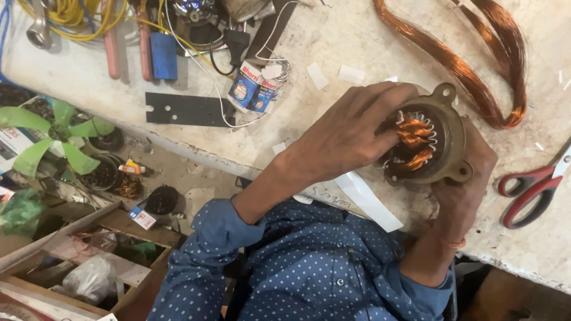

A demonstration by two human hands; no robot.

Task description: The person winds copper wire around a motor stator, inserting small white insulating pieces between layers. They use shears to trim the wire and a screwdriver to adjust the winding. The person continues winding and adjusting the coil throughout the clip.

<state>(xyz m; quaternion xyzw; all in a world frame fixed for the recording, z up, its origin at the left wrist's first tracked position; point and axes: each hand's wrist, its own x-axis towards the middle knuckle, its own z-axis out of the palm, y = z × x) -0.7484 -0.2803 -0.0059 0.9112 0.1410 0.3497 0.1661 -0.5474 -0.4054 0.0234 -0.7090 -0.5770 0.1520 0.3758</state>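
The round motor stator [443, 128], its bore facing up, sits at the near edge of the pale surface [333, 41], cupped from the right by the right hand [470, 178], while the left hand [351, 134] reaches across, fingertips pinched on its copper windings [413, 139].

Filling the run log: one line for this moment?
left hand: fingers in copper windings | right hand: gripping motor stator | scissors: right, untouched

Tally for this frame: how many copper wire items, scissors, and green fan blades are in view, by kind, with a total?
Motor stator wound with copper coils, held in both hands: 1
Loose copper wire hank on the bench: 1
Red-handled scissors: 1
Green fan blade: 1
Total: 4
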